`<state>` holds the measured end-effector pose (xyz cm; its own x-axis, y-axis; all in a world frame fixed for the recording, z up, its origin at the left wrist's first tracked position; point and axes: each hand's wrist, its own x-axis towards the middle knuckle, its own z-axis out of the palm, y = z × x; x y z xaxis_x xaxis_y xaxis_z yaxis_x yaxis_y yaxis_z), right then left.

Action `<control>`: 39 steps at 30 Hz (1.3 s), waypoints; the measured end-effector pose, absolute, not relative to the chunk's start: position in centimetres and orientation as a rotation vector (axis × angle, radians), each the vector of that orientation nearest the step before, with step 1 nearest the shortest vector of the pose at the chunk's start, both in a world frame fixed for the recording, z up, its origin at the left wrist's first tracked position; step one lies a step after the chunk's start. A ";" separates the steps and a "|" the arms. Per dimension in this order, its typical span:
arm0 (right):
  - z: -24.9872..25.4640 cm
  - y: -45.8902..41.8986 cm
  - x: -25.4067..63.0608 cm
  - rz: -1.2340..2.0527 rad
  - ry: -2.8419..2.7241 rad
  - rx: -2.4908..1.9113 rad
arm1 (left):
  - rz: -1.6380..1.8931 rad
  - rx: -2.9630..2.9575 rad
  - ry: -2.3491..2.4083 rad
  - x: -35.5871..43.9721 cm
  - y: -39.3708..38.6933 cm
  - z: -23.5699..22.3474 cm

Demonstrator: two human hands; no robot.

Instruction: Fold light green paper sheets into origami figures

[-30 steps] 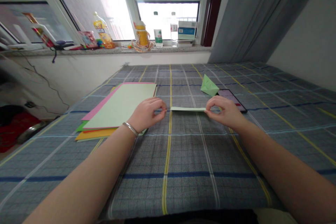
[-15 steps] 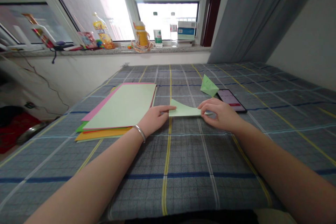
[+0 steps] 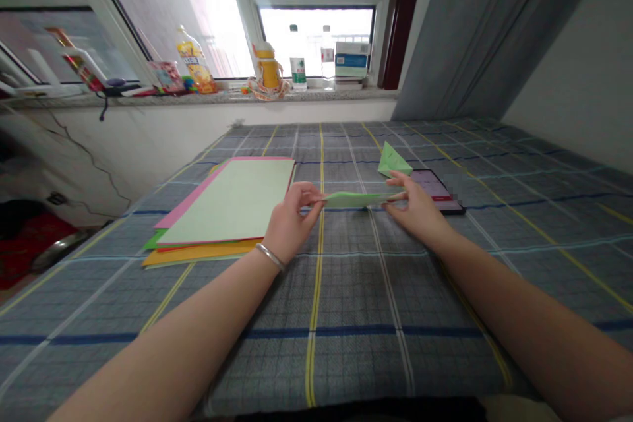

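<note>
A folded light green paper (image 3: 359, 198) is held just above the checked blue-grey cloth (image 3: 346, 277) between both hands. My left hand (image 3: 291, 221), a silver bangle on its wrist, pinches the paper's left end. My right hand (image 3: 418, 208) holds the right end with fingers closed on it. The paper looks like a long narrow strip seen nearly edge-on.
A stack of coloured sheets (image 3: 222, 204), pale green on top, lies to the left. A small folded green paper shape (image 3: 392, 161) and a phone (image 3: 438, 190) lie beyond my right hand. Bottles and boxes line the windowsill (image 3: 222, 95). A grey curtain (image 3: 484, 33) hangs at the right.
The paper lay flat on the cloth with both hands pressing it half a second ago; now both hands have lifted it slightly and hold it by its ends.
</note>
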<state>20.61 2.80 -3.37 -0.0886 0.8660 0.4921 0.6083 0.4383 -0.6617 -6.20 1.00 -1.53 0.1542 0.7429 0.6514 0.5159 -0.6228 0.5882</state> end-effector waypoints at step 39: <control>-3.7 2.3 22.2 0.228 -2.334 -1.216 | 0.263 3.037 1.084 -5.6 0.1 -1.3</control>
<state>22.21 2.28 -3.74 -0.4796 0.8052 0.3488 0.7223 0.5880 -0.3641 -5.59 0.06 -1.31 0.7626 0.6202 0.1839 0.6355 -0.7714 -0.0335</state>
